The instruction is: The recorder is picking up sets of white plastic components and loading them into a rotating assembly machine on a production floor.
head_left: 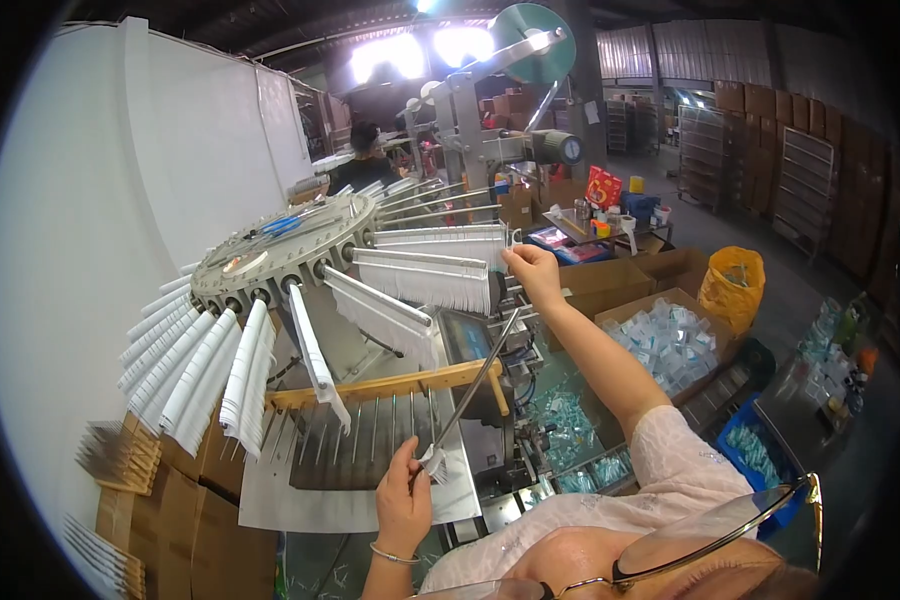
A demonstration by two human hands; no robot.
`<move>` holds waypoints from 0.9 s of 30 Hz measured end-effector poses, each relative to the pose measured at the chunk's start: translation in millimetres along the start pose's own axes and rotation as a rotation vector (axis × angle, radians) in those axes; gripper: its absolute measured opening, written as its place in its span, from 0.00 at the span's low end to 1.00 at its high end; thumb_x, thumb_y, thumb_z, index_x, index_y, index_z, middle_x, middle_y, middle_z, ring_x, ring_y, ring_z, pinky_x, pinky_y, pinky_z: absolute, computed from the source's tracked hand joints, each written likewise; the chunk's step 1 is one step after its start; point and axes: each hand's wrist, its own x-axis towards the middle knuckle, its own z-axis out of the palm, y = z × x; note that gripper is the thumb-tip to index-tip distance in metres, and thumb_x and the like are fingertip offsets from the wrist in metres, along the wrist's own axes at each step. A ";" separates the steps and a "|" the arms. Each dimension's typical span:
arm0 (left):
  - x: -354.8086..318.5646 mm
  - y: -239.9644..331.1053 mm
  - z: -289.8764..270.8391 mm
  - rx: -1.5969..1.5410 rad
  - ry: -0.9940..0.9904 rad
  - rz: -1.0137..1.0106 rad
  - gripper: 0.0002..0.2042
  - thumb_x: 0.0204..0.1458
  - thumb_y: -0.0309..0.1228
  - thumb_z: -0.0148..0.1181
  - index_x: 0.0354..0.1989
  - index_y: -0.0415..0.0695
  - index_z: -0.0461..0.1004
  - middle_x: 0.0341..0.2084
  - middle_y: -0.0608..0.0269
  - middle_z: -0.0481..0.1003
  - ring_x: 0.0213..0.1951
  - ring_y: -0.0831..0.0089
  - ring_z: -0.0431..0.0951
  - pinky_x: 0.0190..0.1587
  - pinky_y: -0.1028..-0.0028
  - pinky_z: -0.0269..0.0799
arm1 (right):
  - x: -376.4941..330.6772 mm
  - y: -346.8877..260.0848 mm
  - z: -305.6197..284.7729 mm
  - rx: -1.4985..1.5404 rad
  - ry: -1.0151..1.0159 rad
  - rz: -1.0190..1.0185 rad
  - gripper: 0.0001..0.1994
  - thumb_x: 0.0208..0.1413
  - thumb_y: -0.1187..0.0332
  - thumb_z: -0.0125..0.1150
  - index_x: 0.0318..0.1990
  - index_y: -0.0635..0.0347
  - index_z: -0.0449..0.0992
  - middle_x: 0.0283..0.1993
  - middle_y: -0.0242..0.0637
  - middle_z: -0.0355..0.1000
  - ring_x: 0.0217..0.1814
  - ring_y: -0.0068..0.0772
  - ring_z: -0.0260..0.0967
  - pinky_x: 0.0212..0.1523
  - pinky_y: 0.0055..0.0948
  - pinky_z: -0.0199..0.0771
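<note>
My left hand (405, 500) is closed around the lower end of a slim metal rod (475, 388), which slants up to the right. Several small white pieces (433, 464) are bunched on that rod beside my fingers. My right arm reaches forward, and my right hand (536, 277) pinches at the outer tip of a spoke hung with thin white pieces (440, 236); what lies between the fingertips is too small to make out. That spoke belongs to a round grey turntable (280, 240), whose other spokes carry similar white rows (425, 275).
A wooden-edged rack of metal rods (370, 382) stands below the turntable. To the right are a carton of clear packs (665, 335), a yellow sack (733, 285) and a blue crate (760, 455). Behind rises a machine with a green reel (535, 45); another person (363, 160) sits beyond.
</note>
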 end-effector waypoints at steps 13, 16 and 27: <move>4.2 9.7 -4.2 0.239 0.105 0.114 0.19 0.43 0.19 0.49 0.48 0.38 0.63 0.24 0.54 0.69 0.25 0.63 0.71 0.30 0.71 0.67 | -71.5 -35.3 -24.8 -0.072 -0.210 0.031 0.09 0.47 0.68 0.56 0.22 0.65 0.72 0.16 0.22 0.61 0.18 0.11 0.53 0.18 0.16 0.51; 11.3 12.1 1.1 0.269 0.088 0.133 0.20 0.42 0.19 0.49 0.48 0.37 0.63 0.25 0.52 0.69 0.26 0.60 0.71 0.30 0.69 0.67 | -89.8 -42.6 -33.8 -0.015 -0.290 0.017 0.08 0.48 0.69 0.55 0.23 0.65 0.73 0.15 0.23 0.60 0.19 0.10 0.53 0.18 0.16 0.50; 11.5 19.1 11.0 0.269 0.027 0.200 0.21 0.42 0.18 0.48 0.50 0.39 0.63 0.24 0.55 0.68 0.24 0.66 0.68 0.29 0.74 0.65 | -104.7 -63.5 -55.6 -0.167 -0.302 -0.118 0.06 0.46 0.73 0.52 0.23 0.67 0.70 0.15 0.30 0.60 0.17 0.14 0.54 0.18 0.19 0.53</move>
